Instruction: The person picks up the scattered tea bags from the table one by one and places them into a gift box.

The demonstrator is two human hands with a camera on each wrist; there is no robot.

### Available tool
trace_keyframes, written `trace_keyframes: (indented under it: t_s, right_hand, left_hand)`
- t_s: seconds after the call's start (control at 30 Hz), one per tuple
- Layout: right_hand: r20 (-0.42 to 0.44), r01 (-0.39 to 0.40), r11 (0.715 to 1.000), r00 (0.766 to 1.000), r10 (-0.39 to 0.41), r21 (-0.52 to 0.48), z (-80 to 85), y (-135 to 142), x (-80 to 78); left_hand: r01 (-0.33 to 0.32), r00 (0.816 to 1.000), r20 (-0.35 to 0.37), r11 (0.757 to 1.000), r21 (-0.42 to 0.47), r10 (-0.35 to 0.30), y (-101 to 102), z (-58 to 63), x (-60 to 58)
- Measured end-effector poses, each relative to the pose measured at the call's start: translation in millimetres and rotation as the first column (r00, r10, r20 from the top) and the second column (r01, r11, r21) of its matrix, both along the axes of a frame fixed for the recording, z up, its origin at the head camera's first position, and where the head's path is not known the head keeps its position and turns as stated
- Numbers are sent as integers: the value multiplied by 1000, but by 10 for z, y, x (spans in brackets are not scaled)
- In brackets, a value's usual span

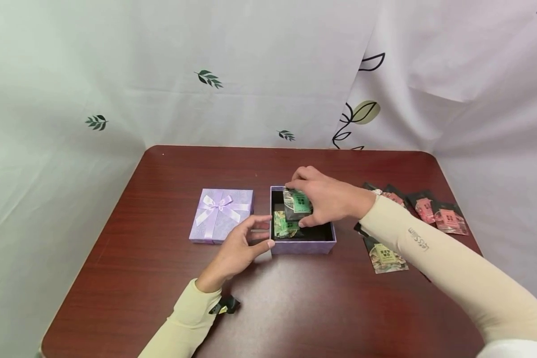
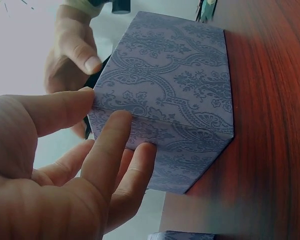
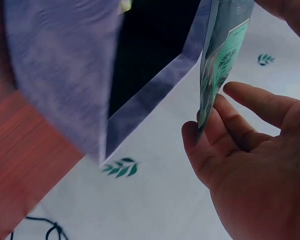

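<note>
A purple patterned gift box stands lidless on the table, its inside black. My right hand holds a black sachet with a green label by its edges, over the box opening. In the right wrist view this sachet shows edge-on between thumb and fingers, beside the box rim. Another green-labelled sachet lies inside the box at the left. My left hand touches the box's left side near the front corner; in the left wrist view its fingertips rest against the patterned wall.
Left of the box lies its purple lid with a ribbon bow. On the right, partly under my right forearm, are sachets with pink labels and a yellow-green-labelled sachet. A small black item sits by my left wrist.
</note>
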State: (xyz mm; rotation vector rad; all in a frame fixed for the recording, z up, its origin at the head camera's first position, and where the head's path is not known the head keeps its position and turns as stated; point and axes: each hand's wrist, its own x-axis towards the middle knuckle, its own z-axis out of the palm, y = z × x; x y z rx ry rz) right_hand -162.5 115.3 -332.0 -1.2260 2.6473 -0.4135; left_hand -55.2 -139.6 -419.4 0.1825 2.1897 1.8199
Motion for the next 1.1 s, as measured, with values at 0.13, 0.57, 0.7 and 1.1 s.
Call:
trace_keyframes:
  t_s: [0.13,0.57,0.7,1.1]
  right_hand:
    - [-1,-26,1000,1000,26,-17,-9,-138,2]
    - [34,-21,1000,999,21,-2,-132,-264,5]
    - [62,-14,1000,998,15,-8,-213,-263,16]
    - [80,-15,1000,997,15,1,-502,-272,62]
  left_hand:
    - [10,1000,3,1000,-2,-10,-13,-13,-6]
    - [10,1000,2,1000,-1,-10,-19,-12,-15]
    - [7,1000,9,1000,-6,-7,-18,-19,-22]
    - [16,1000,-2,1000,-7,-16,-22,-18,-14]
